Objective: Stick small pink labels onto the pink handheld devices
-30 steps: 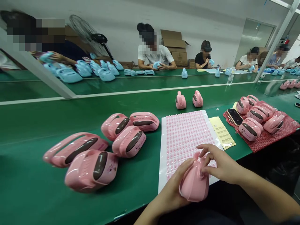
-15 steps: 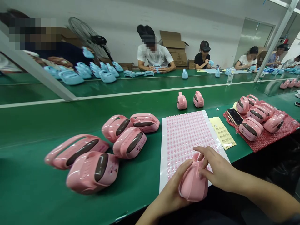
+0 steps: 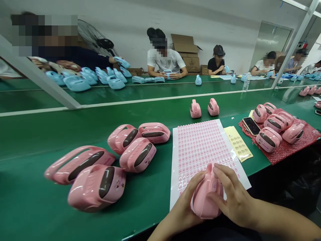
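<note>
Over the near edge of the bench I hold a pink plastic housing with a handle (image 3: 204, 202), its narrow end facing me. My left hand (image 3: 187, 206) is closed around its left side. On the other side my right hand (image 3: 235, 197) grips it, thumb on the near end and fingers along the handle; a small oval sticker shows between them. Under and beyond my hands lies a white sheet with rows of small pink stickers (image 3: 198, 144). A yellow sticker sheet (image 3: 238, 144) lies to its right.
Several pink housings (image 3: 97, 187) stand at left, and two others (image 3: 195, 109) stand beyond the sheet. At right, more sit on red bubble wrap (image 3: 296, 147) beside a phone (image 3: 251, 126). Across the bench, co-workers (image 3: 167, 62) handle blue housings (image 3: 76, 82). A slanted metal post (image 3: 50, 77) rises at left.
My right hand has come down lower, from the top of the handle to the housing's right side, with its thumb now across the near end. The left hand keeps its hold.
</note>
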The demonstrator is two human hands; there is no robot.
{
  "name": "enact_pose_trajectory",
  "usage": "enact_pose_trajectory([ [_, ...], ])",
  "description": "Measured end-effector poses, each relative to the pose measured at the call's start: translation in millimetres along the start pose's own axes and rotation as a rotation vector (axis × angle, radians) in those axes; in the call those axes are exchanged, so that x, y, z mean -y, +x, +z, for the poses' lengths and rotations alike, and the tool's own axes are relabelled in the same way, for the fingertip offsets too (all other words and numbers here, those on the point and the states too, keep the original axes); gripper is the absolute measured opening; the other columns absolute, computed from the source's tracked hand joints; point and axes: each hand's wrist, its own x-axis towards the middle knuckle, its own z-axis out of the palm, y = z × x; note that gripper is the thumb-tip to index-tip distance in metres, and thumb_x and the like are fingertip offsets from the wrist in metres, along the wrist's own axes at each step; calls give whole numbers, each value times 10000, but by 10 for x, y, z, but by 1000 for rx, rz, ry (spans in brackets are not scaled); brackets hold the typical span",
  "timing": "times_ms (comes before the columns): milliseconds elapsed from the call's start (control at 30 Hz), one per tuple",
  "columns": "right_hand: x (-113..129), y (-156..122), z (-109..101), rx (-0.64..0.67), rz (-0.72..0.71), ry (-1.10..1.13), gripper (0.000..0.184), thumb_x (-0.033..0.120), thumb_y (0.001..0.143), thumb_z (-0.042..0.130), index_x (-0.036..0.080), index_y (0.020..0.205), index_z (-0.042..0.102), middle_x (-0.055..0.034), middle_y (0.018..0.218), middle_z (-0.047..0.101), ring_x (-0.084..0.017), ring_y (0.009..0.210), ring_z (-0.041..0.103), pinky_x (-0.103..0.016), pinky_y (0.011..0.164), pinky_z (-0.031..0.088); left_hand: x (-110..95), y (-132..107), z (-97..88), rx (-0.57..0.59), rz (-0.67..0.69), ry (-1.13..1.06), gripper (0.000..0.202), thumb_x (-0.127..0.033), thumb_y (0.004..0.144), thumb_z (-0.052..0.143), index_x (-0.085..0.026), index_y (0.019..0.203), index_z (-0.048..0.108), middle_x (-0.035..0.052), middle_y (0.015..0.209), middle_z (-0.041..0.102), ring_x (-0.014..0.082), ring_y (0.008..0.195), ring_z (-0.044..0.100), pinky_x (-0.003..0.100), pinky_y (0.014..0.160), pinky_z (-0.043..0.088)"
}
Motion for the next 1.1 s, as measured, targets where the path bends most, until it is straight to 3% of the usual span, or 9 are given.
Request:
enact_pose_trajectory([
  [100, 34, 49, -37, 2, 25, 81, 618, 137, 874, 441, 267, 1414, 171, -116, 1150, 500, -217, 1073, 539, -371, 879, 522, -22, 27, 2, -8, 32, 0, 923, -352, 644, 761, -369, 1375, 196, 112, 1396, 378, 341, 1246, 410, 471, 1001, 380],
  [400, 34, 130, -78, 56, 315, 342, 619, 30, 784, 439, 333, 1307, 301, -45, 974, 491, -160, 796, 566, -338, 750, 534, -42, 38, 10, -39, 81, 16, 902, -333, 672, 744, -365, 1382, 189, 125, 1383, 375, 344, 1255, 396, 482, 996, 379],
  [600, 50, 120, -76, 114, 446, 395, 596, 29, 765, 425, 312, 1281, 328, -37, 950, 476, -152, 783, 541, -314, 716, 518, -84, 96, 58, -84, 143, 25, 818, -256, 720, 701, -395, 1367, 220, 102, 1389, 363, 322, 1281, 366, 461, 992, 389],
  [733, -101, 147, -46, 90, 537, 385, 574, 172, 761, 554, 276, 1286, 345, -81, 1139, 464, -206, 994, 506, -392, 862, 464, -53, 59, 63, -134, 159, -30, 813, -293, 700, 719, -410, 1354, 249, 90, 1405, 347, 336, 1288, 352, 479, 981, 397],
  [833, -345, 208, 35, 212, 622, 509, 704, 292, 715, 646, 233, 1330, 309, -108, 1269, 438, -235, 1121, 461, -413, 924, 416, -30, -12, 29, -122, 40, -187, 936, -415, 597, 779, -433, 1359, 235, 62, 1409, 377, 382, 1258, 381, 526, 984, 385],
  [900, -493, 281, 108, 410, 638, 674, 626, 306, 749, 610, 212, 1314, 355, -86, 1139, 546, -206, 1016, 538, -373, 850, 452, -5, -44, -2, -104, -61, -250, 1007, -473, 580, 770, -436, 1385, 167, 51, 1389, 429, 392, 1202, 450, 548, 966, 405],
  [967, -594, 410, 182, 509, 649, 744, 496, 269, 784, 554, 201, 1259, 429, -31, 897, 610, -168, 827, 590, -317, 723, 475, 54, -52, -31, -137, -142, -277, 1082, -536, 571, 749, -419, 1408, 73, 52, 1367, 471, 387, 1130, 523, 548, 922, 453],
  [1033, -659, 622, 264, 423, 679, 673, 413, 235, 798, 507, 190, 1207, 464, 31, 677, 555, -150, 683, 583, -283, 639, 460, 166, -57, -50, -259, -227, -293, 1070, -593, 618, 686, -383, 1419, 9, 69, 1366, 476, 370, 1113, 542, 523, 895, 483],
  [1100, -728, 926, 381, 259, 710, 503, 379, 234, 781, 514, 185, 1155, 478, 72, 566, 462, -147, 600, 557, -266, 600, 440, 330, -97, -51, -417, -321, -240, 882, -549, 766, 563, -337, 1429, 21, 89, 1374, 465, 341, 1183, 488, 498, 933, 457],
])
